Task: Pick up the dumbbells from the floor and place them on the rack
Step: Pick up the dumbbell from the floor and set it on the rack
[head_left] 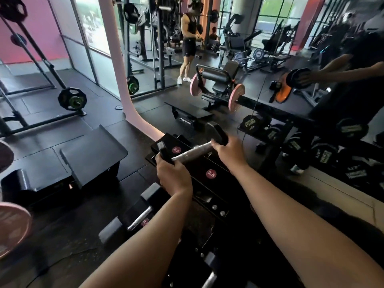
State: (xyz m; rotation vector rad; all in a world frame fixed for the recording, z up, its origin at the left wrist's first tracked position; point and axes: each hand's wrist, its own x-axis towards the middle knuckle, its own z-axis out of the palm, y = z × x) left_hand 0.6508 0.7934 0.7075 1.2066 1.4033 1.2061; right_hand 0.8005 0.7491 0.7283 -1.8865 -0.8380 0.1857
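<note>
A small black dumbbell with a chrome handle [192, 151] hangs level just above the top tier of the black rack [216, 183], over the slots marked 2.5. My left hand [173, 173] grips its near head. My right hand [228, 151] holds its far head. A second dumbbell [138, 216] lies on a lower tier to the left, below my left forearm. The chrome handle of a third one [209, 280] shows at the bottom edge.
A mirror wall [332, 100] stands behind the rack and reflects me and more dumbbells. Black step platforms [93, 154] sit on the floor at left. A bench with pink plates [218, 86], a loaded barbell [72, 98] and another person [189, 42] are farther back.
</note>
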